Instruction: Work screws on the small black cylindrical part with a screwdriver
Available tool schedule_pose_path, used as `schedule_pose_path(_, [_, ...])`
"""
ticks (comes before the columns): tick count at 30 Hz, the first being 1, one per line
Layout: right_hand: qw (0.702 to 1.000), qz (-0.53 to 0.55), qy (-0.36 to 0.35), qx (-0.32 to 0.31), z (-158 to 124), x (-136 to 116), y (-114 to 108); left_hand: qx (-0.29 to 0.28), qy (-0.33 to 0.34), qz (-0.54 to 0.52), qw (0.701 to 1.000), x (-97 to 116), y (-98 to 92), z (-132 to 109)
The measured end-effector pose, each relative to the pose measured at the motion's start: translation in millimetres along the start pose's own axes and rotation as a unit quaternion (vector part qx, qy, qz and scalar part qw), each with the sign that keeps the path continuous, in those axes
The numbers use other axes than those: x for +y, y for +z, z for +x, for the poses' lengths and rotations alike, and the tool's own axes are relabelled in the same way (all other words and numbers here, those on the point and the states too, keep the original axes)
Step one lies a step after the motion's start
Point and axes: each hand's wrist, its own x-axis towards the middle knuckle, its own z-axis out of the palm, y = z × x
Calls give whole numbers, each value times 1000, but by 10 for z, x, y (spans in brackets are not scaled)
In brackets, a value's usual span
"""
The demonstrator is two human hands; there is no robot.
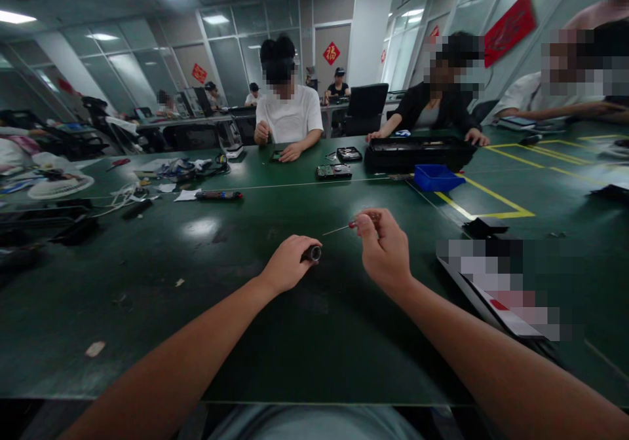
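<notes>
My left hand [289, 262] is closed around a short black cylinder [312, 253], whose round, hollow-looking end faces me. Its other end is hidden in my fingers, and I cannot make out its exact kind. Pinched between the thumb and fingers of my right hand [386, 247] is a small screwdriver [352, 224] with a reddish handle. The thin metal shaft points left toward the black cylinder; its tip is just above and right of my left hand, apart from the cylinder's end. Both hands are raised over the green table [295, 348].
A tablet-like flat item [496, 296], partly blurred, lies right of my right arm. Farther off are a blue bin [437, 178], a long black casing [417, 155], a hard drive [334, 172] and a dark rod-shaped tool [219, 195]. Co-workers sit across the table.
</notes>
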Motion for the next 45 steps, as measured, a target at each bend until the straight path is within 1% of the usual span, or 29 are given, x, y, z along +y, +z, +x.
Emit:
schedule_pose_path(2, [1000,9,-9,12,-6,-23,-27,18,3,-12,1000,-5,-6,-9])
schedule_pose_path(3, [1000,15,-13,9,-11,-27,-32,28,4,-22,999,-5,-9,-13])
schedule_pose_path(5, [999,36,-18,-15,-25,-20,-28,52,-6,-45,998,-6,-13,-19])
schedule_pose_path(8, [996,70,-9,-62,-47,11,1,79,-42,-78,993,-12,-25,-26])
schedule_pose_path(10, [993,81,-1,-87,-55,26,19,83,-53,-87,991,-22,-34,-32])
schedule_pose_path(13, [990,85,4,-110,-56,25,33,79,-45,-87,992,-35,-44,-43])
schedule_pose_path(20, [993,73,4,-97,-45,21,36,83,-24,-62,994,-43,-53,-58])
schedule_pose_path(25, [991,70,-5,-111,-44,35,36,81,-23,-43,995,-40,-66,-51])
schedule_pose_path(28, [994,20,-21,-108,-29,9,20,76,-36,-35,996,-35,-81,-47])
schedule_pose_path(31, [996,-39,-21,-79,-8,-8,10,75,-44,-29,996,-29,-95,-49])
schedule_pose_path(35, [997,-54,-16,-59,4,9,21,72,-37,-15,997,-31,-97,-52])
schedule_pose_path(45, [994,-33,-45,-98,-26,-2,8,68,-18,-4,998,-71,-90,-61])
